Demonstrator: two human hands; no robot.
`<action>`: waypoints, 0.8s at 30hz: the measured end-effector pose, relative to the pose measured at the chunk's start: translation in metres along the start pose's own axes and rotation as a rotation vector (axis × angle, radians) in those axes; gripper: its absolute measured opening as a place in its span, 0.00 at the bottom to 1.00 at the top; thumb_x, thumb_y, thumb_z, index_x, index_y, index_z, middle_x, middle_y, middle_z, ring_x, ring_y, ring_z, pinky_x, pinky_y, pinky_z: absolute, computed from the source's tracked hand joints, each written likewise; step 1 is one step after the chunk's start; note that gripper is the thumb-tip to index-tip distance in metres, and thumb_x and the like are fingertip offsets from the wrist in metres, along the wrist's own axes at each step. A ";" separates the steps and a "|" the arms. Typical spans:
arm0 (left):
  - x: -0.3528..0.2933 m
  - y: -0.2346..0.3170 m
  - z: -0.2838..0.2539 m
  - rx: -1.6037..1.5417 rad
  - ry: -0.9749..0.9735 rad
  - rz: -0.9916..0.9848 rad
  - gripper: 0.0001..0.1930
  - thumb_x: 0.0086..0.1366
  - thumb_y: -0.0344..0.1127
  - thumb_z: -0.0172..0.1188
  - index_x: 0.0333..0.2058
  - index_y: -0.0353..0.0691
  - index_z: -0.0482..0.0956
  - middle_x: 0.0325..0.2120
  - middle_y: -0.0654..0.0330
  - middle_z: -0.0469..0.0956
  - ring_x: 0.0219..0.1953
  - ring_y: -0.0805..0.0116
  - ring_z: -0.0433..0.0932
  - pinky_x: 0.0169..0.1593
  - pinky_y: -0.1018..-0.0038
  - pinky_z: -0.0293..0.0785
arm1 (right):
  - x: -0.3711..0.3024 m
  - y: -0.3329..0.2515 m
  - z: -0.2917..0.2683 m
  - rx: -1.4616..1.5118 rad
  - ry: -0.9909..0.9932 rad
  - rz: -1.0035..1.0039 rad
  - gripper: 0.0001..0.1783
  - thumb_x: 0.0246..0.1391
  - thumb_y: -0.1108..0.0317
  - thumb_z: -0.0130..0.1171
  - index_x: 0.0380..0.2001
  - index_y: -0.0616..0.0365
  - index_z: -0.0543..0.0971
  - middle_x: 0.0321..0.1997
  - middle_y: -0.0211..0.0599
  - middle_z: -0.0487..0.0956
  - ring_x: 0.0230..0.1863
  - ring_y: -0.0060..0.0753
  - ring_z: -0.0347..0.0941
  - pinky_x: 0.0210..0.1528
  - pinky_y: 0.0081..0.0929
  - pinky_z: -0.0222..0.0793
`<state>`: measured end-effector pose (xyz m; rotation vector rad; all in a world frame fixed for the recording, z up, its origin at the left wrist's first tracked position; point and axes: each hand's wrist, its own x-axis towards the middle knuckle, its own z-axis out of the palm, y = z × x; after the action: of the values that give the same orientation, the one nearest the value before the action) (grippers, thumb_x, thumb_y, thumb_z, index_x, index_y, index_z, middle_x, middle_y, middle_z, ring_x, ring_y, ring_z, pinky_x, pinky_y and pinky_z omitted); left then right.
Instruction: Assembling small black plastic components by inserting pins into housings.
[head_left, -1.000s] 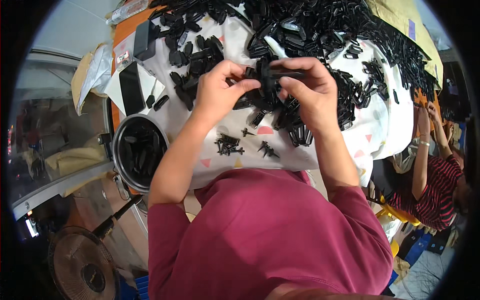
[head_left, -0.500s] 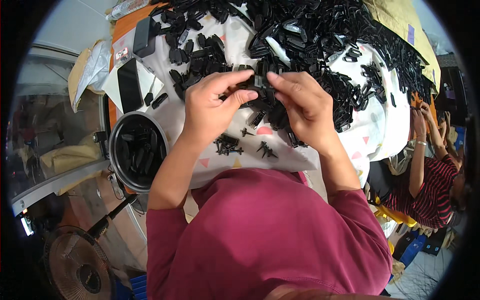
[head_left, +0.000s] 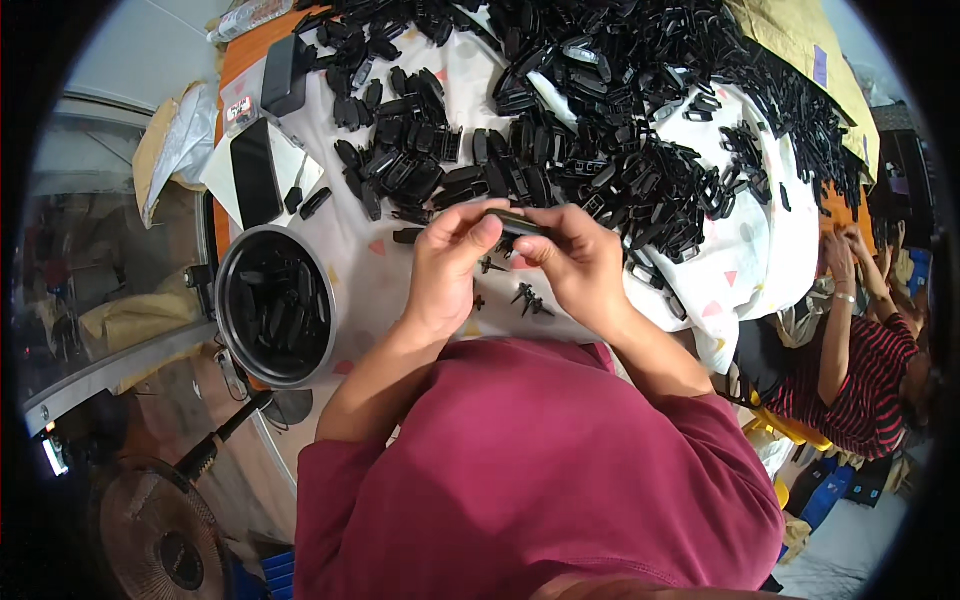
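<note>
White patterned cloth (head_left: 400, 280) covered the table, and a deep heap of small black plastic parts (head_left: 620, 120) spread across it from ten o'clock round to two o'clock, within easy reach of the seated person in a maroon shirt. Near the picture's centre, the left hand (head_left: 445, 270) and the right hand (head_left: 580, 265) met over the cloth, fingers of both clamped on the two ends of one slim black plastic piece (head_left: 515, 222), held raised and level, probably so both thumbs could work on it. Just below the hands lay a few tiny black clips (head_left: 530, 298). At nine o'clock sat a round black bucket (head_left: 232, 300) holding more such pieces, close beside the left elbow. At three o'clock another person's hands (head_left: 850, 255) reached toward the table.
</note>
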<state>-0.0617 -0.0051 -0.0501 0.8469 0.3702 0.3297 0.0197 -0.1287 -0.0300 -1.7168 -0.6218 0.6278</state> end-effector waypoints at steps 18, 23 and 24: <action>0.076 0.021 -0.025 2.162 -0.156 0.229 0.07 0.49 0.36 0.59 0.25 0.40 0.75 0.30 0.59 0.72 0.27 0.59 0.75 0.30 0.67 0.70 | 0.092 0.011 -0.034 -1.280 0.134 -0.091 0.13 0.34 0.62 0.60 0.24 0.59 0.76 0.32 0.38 0.73 0.36 0.41 0.70 0.36 0.33 0.69; 0.069 0.029 -0.024 1.961 -0.210 0.431 0.09 0.47 0.34 0.58 0.28 0.38 0.72 0.27 0.54 0.72 0.24 0.57 0.75 0.27 0.67 0.70 | 0.081 0.010 -0.040 -1.118 0.284 -0.250 0.14 0.34 0.67 0.60 0.29 0.58 0.76 0.34 0.38 0.73 0.40 0.39 0.67 0.37 0.34 0.68; 0.062 0.037 -0.017 1.831 -0.155 0.289 0.11 0.47 0.35 0.59 0.29 0.38 0.71 0.27 0.55 0.73 0.23 0.56 0.74 0.27 0.67 0.70 | 0.077 0.007 -0.040 -0.975 0.291 -0.390 0.14 0.36 0.69 0.60 0.32 0.58 0.75 0.34 0.38 0.73 0.40 0.39 0.67 0.37 0.32 0.68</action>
<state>-0.0196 0.0556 -0.0434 2.7188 0.3404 0.1031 0.1033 -0.1049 -0.0355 -2.4076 -1.1188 -0.2769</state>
